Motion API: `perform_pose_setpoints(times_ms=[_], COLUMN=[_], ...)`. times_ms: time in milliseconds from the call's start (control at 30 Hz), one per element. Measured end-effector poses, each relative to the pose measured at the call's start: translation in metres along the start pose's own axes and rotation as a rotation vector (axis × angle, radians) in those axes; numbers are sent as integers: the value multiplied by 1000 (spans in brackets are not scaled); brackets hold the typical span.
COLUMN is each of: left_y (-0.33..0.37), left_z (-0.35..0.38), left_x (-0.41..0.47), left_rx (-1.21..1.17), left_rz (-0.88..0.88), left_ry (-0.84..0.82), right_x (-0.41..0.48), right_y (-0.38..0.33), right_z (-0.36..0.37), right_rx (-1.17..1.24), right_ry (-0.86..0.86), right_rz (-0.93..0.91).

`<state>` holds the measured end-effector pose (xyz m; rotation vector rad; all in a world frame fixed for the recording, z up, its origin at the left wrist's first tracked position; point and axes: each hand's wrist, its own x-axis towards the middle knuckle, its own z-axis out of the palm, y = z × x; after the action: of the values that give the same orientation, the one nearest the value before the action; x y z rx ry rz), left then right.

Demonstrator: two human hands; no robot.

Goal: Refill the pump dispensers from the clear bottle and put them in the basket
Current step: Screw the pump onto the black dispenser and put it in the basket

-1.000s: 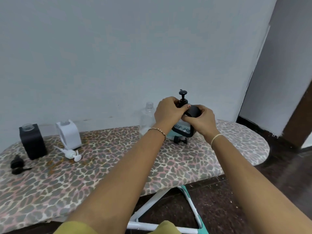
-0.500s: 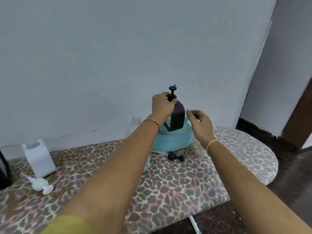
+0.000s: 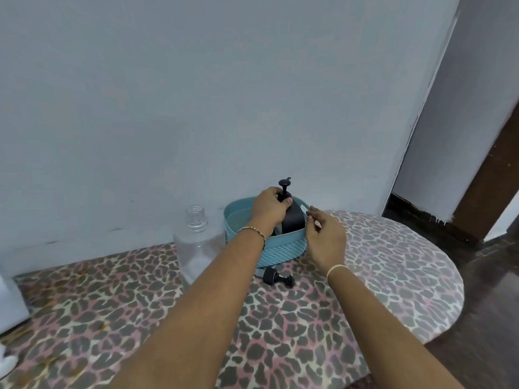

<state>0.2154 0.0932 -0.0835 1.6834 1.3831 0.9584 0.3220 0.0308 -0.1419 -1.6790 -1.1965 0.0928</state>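
Backing wall [image 3: 196, 94]: plain pale blue-grey, filling the upper half of the view, with a dark doorway and dark floor [image 3: 491, 290] off to the right
Desk [image 3: 393, 276]: leopard-print cover, rounded at its right end, set against the wall
Clear bottle [image 3: 196, 245]: upright on the desk near the wall, just left of the basket, its threaded neck uncapped
Basket [image 3: 283, 249]: teal, with a woven-look wall, standing at the back of the desk; a handle loop shows on its right rim
Black dispenser [image 3: 293, 220]: inside the basket towards its right side, roughly upright, pump head fitted and rising above the rim (whether its base sits on the basket floor is hidden by the near wall)
Left hand [image 3: 268, 210]: reaching over the basket, clamped on the black dispenser's top, fingers wrapped round the neck below the pump and thumb on the shoulder; a gold chain sits on the wrist
Right hand [image 3: 325, 237]: at the basket's right rim, holding nothing, fingers loosely bent, tips by the handle loop; contact cannot be told; a pale band sits on the wrist
Loose black pump [image 3: 278, 276]: lying on its side on the desk just in front of the basket, a grey tube pointing left
White dispenser [image 3: 8, 301]: cut off by the left edge of the view, well apart from the basket
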Motion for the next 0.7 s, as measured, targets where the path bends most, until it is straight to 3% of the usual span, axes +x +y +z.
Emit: perform_pose_setpoints(times_ms=[500, 700], left_y=[-4, 3], left_z=[20, 12], left_x=[4, -11], left_rx=[148, 289], left_rz=[11, 34], left_ry=[-21, -57], right_x=[-9, -5], right_y=[6, -1], right_z=[3, -7], right_rx=[-92, -144], right_ry=[46, -40], right_rz=[-58, -49])
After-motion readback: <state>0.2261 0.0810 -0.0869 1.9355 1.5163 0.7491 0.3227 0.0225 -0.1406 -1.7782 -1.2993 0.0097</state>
